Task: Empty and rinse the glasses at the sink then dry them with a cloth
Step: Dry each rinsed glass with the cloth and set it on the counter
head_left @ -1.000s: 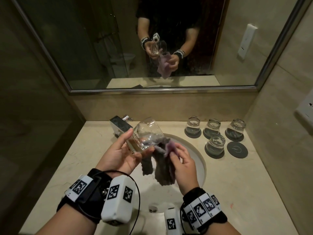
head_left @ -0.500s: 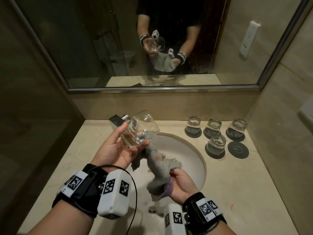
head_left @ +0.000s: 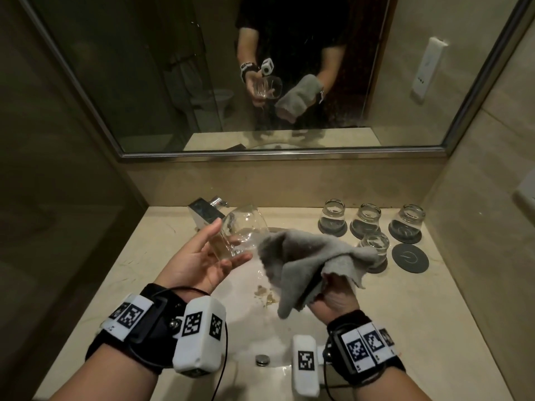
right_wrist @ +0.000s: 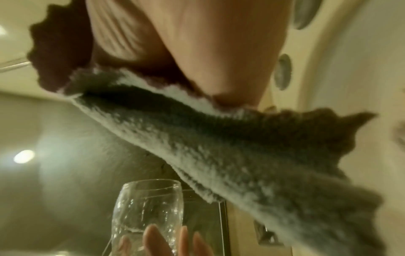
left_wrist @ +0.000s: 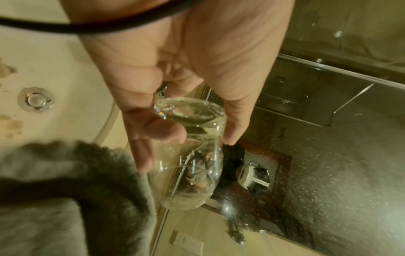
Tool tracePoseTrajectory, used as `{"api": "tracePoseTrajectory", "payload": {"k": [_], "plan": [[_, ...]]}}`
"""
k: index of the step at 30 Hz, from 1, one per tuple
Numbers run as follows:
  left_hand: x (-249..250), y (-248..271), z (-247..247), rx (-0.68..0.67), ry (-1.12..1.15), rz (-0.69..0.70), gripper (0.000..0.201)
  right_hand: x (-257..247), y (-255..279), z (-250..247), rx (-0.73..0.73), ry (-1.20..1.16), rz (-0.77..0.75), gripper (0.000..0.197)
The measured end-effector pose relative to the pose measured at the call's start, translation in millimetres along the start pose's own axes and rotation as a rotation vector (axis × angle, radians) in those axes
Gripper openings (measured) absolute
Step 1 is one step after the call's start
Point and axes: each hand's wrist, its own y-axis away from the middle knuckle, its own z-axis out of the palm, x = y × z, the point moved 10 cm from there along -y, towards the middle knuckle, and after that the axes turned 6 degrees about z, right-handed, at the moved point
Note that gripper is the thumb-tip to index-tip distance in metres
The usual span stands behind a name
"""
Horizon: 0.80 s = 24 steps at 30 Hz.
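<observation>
Unmarked glass (head_left: 241,235), plain grey cloth (head_left: 301,261)

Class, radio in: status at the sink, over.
Left hand holds glass, tilted. Right hand grips cloth beside it, not inside. Nothing in the way.

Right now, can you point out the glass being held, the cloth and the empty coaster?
glass (head_left: 246,233), head view, on its clear side wall.
cloth (head_left: 301,261), head view, on its grey middle fold.
empty coaster (head_left: 410,258), head view, on its dark top face.

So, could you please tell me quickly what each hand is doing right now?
Left hand: grips the glass near its base.
Right hand: holds the grey cloth.
</observation>
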Motion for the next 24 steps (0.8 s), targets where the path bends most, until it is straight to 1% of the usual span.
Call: {"api": "tracePoseTrajectory", "payload": {"k": [1, 2, 3, 4, 5, 6, 8, 10, 11, 12, 14, 15, 16, 17, 20, 21, 23, 24], "plan": [[-1.8, -0.6, -0.7, -0.006, -0.028, -0.008, 0.044, -6.7, -2.0, -3.6, 0.051, 0.103, -0.012, 0.043], [-3.8, 0.1, 0.9, -0.015, -0.051, -0.017, 0.043, -7.3, -5.0, -6.5, 0.107, 0.157, 0.032, 0.024], [-6.1, 0.8, 2.7, -0.023, -0.067, -0.023, 0.040, -13.1, -4.7, -12.5, 0.171, 0.203, 0.036, 0.006], [-8.2, 1.3, 4.7, -0.029, -0.077, -0.022, 0.035, -16.4, -4.0, -9.4, 0.176, 0.286, 0.022, 0.011], [-10.5, 0.7, 6.1, -0.033, -0.096, -0.014, 0.031, -20.6, 0.0, 2.3, 0.121, 0.394, -0.037, 0.023], [-13.3, 0.0, 7.2, -0.034, -0.130, -0.008, 0.030, -19.6, 2.5, 14.0, 0.062, 0.467, -0.036, 0.030], [-18.4, -2.9, 7.9, -0.041, -0.220, 0.013, 0.038, -10.7, 5.3, 36.5, -0.057, 0.673, -0.016, 0.025], [-20.5, -5.2, 8.4, -0.053, -0.291, 0.043, 0.044, -11.2, 9.4, 55.1, -0.131, 0.821, -0.097, 0.018], [-20.6, -7.1, 8.0, -0.064, -0.325, 0.064, 0.048, -10.0, 11.1, 62.6, -0.182, 0.907, -0.143, 0.020], [-20.6, -7.5, 9.5, -0.079, -0.362, 0.082, 0.052, -7.5, 10.8, 61.7, -0.197, 0.922, -0.126, 0.022], [-19.4, -6.3, 13.2, -0.120, -0.420, 0.111, 0.059, -3.6, 13.3, 57.7, -0.225, 0.989, -0.094, 0.016], [-18.6, -6.0, 13.1, -0.129, -0.437, 0.119, 0.061, -7.1, 13.9, 58.1, -0.220, 1.041, -0.129, 0.017], [-17.5, -5.9, 11.4, -0.127, -0.452, 0.115, 0.063, -9.3, 13.0, 56.3, -0.215, 1.073, -0.162, 0.021], [-16.8, -6.5, 7.9, -0.120, -0.474, 0.099, 0.065, -10.3, 13.6, 56.3, -0.226, 1.109, -0.193, 0.021], [-18.5, -5.3, 1.1, -0.123, -0.573, 0.043, 0.073, -8.5, 16.2, 54.4, -0.206, 1.097, -0.212, 0.018], [-19.8, -5.5, -0.7, -0.127, -0.589, 0.038, 0.074, -6.0, 16.8, 54.4, -0.219, 1.129, -0.213, 0.015], [-18.5, -5.3, -1.8, -0.141, -0.610, 0.079, 0.072, -3.4, 20.9, 60.6, -0.267, 1.163, -0.239, 0.003], [-13.2, -4.3, -0.8, -0.154, -0.657, 0.149, 0.068, -3.9, 22.4, 61.3, -0.286, 1.116, -0.255, 0.006]]}}
